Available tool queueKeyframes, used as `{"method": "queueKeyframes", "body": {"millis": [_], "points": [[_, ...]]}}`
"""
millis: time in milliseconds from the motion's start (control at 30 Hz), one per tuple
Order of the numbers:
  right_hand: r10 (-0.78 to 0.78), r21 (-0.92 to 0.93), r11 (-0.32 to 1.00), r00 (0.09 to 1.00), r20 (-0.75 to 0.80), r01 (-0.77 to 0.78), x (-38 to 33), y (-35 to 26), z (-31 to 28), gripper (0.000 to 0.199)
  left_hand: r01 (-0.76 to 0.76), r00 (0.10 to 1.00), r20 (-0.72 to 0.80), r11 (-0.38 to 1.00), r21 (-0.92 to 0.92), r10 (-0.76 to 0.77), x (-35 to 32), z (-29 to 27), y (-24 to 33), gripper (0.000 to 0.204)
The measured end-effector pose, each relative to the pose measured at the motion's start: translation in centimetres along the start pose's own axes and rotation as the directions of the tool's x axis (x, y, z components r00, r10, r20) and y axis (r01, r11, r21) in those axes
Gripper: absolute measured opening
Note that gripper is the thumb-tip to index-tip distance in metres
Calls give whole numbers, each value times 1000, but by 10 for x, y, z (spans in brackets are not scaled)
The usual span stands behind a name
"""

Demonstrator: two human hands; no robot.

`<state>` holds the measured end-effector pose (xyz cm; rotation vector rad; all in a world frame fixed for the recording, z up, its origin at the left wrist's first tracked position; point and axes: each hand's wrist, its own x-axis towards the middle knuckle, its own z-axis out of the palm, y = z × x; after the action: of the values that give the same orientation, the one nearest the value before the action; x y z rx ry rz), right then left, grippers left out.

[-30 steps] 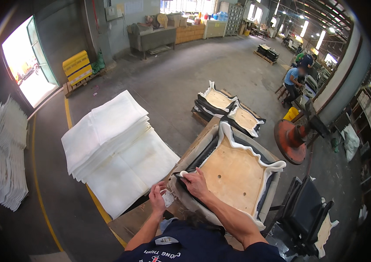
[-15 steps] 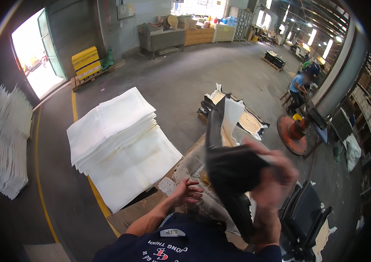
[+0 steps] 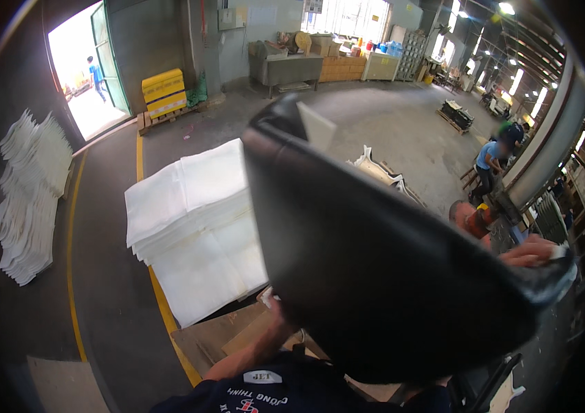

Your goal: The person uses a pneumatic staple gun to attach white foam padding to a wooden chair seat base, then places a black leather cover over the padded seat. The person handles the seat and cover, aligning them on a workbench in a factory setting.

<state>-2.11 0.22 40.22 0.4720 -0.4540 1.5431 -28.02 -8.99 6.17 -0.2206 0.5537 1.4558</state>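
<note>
A large black upholstered panel point(image 3: 382, 261) stands tilted in front of me and covers much of the middle of the view. At its far right corner my right hand point(image 3: 530, 253) is closed over the edge, partly hidden behind the black cover. My left hand point(image 3: 277, 313) is low by the panel's lower left edge; most of its fingers are hidden behind the panel, so its grip does not show. A pale flap point(image 3: 316, 127) sticks out past the top left corner. The worktop behind is mostly covered by the panel.
White sheets point(image 3: 196, 227) are stacked to the left, with another leaning stack point(image 3: 34, 193) beyond a yellow floor line. More upholstered pieces point(image 3: 375, 165) lie behind the panel. A person in blue point(image 3: 491, 162) sits near an orange-based column point(image 3: 470, 219). Black pieces point(image 3: 492, 385) stand low right.
The black upholstered panel has swung up and turned its broad dark face toward me. My right hand has moved right and outward with its corner. My left hand, open before, is now beside its edge.
</note>
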Motion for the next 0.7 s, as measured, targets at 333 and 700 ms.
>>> {"method": "queueKeyframes", "body": {"millis": [333,700], "points": [[236,-316,800,752,-616,-510,-110,33,-108,61,-634,697,-184,716,293,693,-65,-89,220,79],[1,-654,175,664,-747,-736,-339,-126,-260,60,-228,750,229,-82,970,620,53,38,209,65]]}}
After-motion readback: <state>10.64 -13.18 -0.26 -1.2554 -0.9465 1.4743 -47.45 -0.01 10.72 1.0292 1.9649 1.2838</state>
